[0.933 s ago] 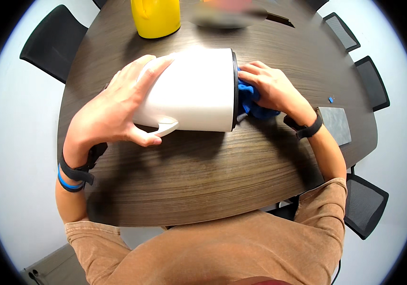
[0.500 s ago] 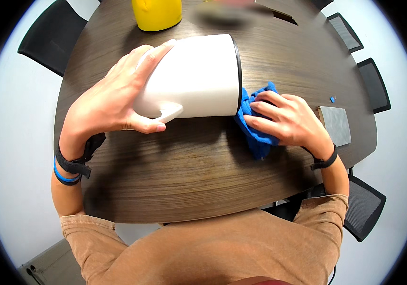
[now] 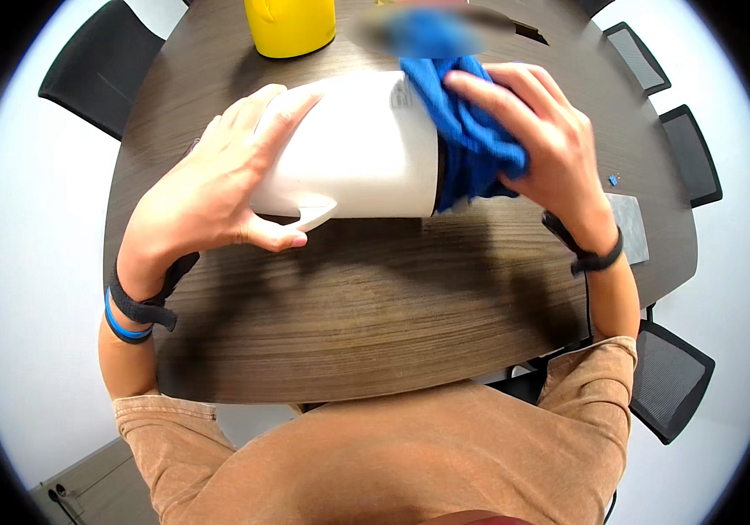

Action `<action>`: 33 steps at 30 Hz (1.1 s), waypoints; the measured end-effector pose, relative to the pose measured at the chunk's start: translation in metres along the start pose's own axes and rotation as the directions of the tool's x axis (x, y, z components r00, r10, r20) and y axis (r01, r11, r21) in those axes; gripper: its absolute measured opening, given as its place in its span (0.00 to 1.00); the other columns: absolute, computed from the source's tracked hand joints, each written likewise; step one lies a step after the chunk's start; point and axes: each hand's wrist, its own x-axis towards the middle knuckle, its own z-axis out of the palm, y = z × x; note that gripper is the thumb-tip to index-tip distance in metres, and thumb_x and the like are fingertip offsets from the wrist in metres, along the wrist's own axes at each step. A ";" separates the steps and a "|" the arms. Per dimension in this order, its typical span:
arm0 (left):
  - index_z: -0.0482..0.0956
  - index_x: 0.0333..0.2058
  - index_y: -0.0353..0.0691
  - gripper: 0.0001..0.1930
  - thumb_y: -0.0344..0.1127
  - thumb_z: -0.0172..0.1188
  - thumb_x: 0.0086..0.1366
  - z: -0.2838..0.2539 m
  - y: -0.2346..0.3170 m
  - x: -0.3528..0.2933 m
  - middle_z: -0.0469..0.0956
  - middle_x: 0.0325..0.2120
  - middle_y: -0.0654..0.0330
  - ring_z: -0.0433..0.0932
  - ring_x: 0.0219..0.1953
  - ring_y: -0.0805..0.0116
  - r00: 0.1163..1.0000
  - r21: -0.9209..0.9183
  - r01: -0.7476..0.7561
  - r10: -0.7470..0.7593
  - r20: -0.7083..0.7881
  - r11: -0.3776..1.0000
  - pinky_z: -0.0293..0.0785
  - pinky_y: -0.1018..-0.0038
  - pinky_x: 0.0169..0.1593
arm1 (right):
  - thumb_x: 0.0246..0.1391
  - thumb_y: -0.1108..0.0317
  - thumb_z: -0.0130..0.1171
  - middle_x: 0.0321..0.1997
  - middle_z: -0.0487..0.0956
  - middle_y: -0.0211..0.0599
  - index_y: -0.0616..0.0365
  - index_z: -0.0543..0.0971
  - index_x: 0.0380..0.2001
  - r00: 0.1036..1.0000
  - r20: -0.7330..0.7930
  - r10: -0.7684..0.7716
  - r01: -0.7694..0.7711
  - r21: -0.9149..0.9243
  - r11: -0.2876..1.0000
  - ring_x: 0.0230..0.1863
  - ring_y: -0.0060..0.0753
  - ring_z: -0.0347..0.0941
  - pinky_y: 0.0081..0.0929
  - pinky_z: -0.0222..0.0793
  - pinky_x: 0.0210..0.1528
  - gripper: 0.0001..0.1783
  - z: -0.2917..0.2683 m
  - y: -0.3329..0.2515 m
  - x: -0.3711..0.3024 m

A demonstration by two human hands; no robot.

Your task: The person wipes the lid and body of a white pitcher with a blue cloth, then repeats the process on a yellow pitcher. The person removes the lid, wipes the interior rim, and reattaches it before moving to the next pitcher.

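A white kettle [image 3: 357,149] lies on its side on the table, its black-rimmed base turned to the right. My left hand [image 3: 217,171] grips its left end from above, thumb by the small white handle-like part [image 3: 315,210]. In my right hand [image 3: 546,131] is a bunched blue cloth [image 3: 476,131], pressed over the kettle's base end and its upper edge. The cloth hides most of the base. My right fingers are curled into the fabric.
A yellow jug-like vessel [image 3: 292,26] stands at the far side of the dark wooden table [image 3: 349,306]. A grey notebook [image 3: 629,229] and a small blue scrap [image 3: 613,180] lie on the right. Black chairs [image 3: 99,66] surround the table. One far patch is blurred.
My right hand and the blue cloth have moved up and away from me along the kettle's base, from its near edge toward its far edge. My left hand keeps its hold.
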 end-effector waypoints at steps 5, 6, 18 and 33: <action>0.54 0.84 0.48 0.74 0.58 0.91 0.43 0.001 0.001 -0.002 0.63 0.75 0.36 0.64 0.78 0.30 0.999 -0.031 -0.023 0.021 -0.045 0.999 0.63 0.42 0.82 | 0.44 0.77 0.82 0.62 0.81 0.34 0.43 0.78 0.70 0.904 0.410 0.122 -0.123 -0.023 0.992 0.64 0.48 0.80 0.41 0.90 0.59 0.47 0.071 0.034 -0.027; 0.56 0.83 0.47 0.71 0.58 0.91 0.45 0.000 0.001 -0.001 0.65 0.73 0.36 0.66 0.76 0.30 0.996 -0.028 -0.056 0.054 -0.071 0.998 0.64 0.42 0.80 | 0.44 0.78 0.81 0.62 0.81 0.34 0.45 0.78 0.68 0.890 0.446 0.090 -0.121 0.041 0.992 0.64 0.48 0.80 0.41 0.89 0.59 0.45 0.080 0.036 -0.034; 0.49 0.86 0.42 0.73 0.55 0.85 0.46 0.000 -0.018 0.012 0.62 0.77 0.38 0.64 0.78 0.36 0.998 -0.143 0.051 -0.046 0.034 0.988 0.67 0.47 0.82 | 0.35 0.69 0.83 0.51 0.82 0.32 0.49 0.82 0.58 0.807 0.517 -0.286 0.149 0.291 0.945 0.59 0.43 0.80 0.37 0.86 0.43 0.40 0.005 -0.014 -0.045; 0.53 0.85 0.45 0.71 0.56 0.87 0.47 -0.003 -0.006 0.012 0.65 0.72 0.39 0.65 0.76 0.33 0.998 -0.063 -0.065 0.064 -0.021 0.996 0.66 0.43 0.80 | 0.51 0.73 0.82 0.69 0.80 0.39 0.32 0.71 0.81 0.986 0.058 0.159 -0.169 0.251 0.953 0.66 0.56 0.83 0.47 0.89 0.64 0.55 0.035 0.020 0.000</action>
